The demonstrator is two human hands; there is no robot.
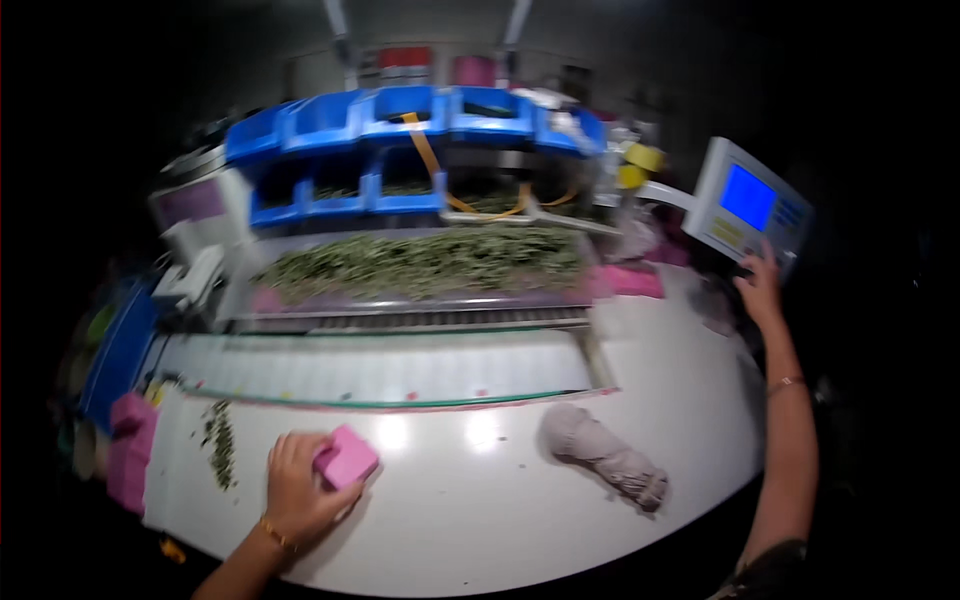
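My left hand [300, 490] is closed around a small pink block [347, 458] at the front left of the white table; whether it is a sponge or a box I cannot tell. My right hand [760, 280] is raised at the right with nothing in it. Its index finger reaches to the buttons of a white control panel [765, 210] with a lit blue screen. To the left of my left hand, a thin line of dried green leaf bits [220, 445] lies on the table. A rolled greyish cloth bundle [605, 455] rests between my two arms.
A long heap of dried green leaves [430, 262] fills a tray at the back. Behind it stand two rows of blue bins [405, 105]. A long glass-edged recess [380, 368] crosses the table. A pink container [130, 450] hangs at the left edge.
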